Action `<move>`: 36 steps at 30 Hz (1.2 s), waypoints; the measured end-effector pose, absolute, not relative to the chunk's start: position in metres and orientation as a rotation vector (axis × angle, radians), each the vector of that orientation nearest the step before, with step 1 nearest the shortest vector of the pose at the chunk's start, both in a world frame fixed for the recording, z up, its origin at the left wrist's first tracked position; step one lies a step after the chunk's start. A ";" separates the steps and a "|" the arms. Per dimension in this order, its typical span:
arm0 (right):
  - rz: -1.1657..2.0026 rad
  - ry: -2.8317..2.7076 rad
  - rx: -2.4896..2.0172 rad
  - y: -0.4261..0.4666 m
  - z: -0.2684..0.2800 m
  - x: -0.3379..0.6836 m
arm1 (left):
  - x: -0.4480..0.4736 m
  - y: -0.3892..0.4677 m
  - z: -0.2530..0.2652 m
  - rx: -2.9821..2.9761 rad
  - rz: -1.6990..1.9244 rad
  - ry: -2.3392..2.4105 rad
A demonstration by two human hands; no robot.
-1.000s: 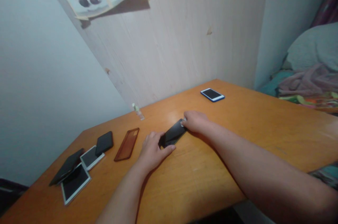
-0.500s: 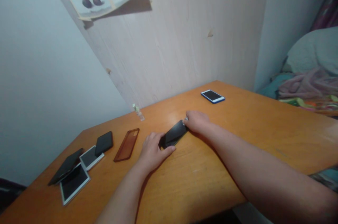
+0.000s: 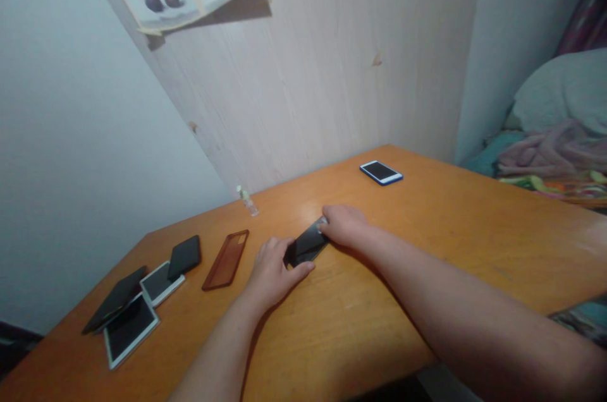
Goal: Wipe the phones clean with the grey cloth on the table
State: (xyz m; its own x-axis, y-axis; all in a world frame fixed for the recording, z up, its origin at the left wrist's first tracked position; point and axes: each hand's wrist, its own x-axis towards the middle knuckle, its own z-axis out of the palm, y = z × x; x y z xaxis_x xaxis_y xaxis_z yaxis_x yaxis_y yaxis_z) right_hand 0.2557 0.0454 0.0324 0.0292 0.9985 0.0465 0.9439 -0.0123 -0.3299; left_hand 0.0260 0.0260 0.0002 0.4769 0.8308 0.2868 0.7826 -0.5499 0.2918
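A black smartphone [image 3: 306, 246] lies screen up on the wooden table in front of me. Its near left end is gripped by my left hand [image 3: 275, 269], thumb along one long edge and fingers on the other. My right hand [image 3: 344, 224] is closed over the far end of the screen. A small whitish piece of cloth or tissue [image 3: 323, 220] shows under its fingertips, mostly hidden. To the left of my left hand lies a brown translucent phone case [image 3: 226, 261].
Farther left, a black phone [image 3: 184, 256] rests on a white-edged device [image 3: 162, 282], near a white tablet [image 3: 131, 330] and a dark case [image 3: 116, 298]. A small clear bottle [image 3: 247, 201] stands by the wall. A blue-edged phone [image 3: 381, 172] lies at the back right.
My right hand has slid left along the phone's screen, toward my left hand, with the whitish piece under its fingers. My left hand keeps its grip on the phone.
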 end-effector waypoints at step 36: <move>0.211 -1.904 -2.109 0.056 0.028 0.256 | 0.036 0.019 0.005 2.566 0.625 1.401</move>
State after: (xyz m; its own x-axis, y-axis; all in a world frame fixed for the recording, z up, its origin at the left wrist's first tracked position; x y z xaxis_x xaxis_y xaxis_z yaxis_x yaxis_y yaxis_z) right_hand 0.2563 0.0559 0.0280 0.1152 0.9897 0.0854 0.9469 -0.0835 -0.3104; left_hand 0.0361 0.0193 0.0046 0.4761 0.8317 0.2856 0.7684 -0.5514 0.3249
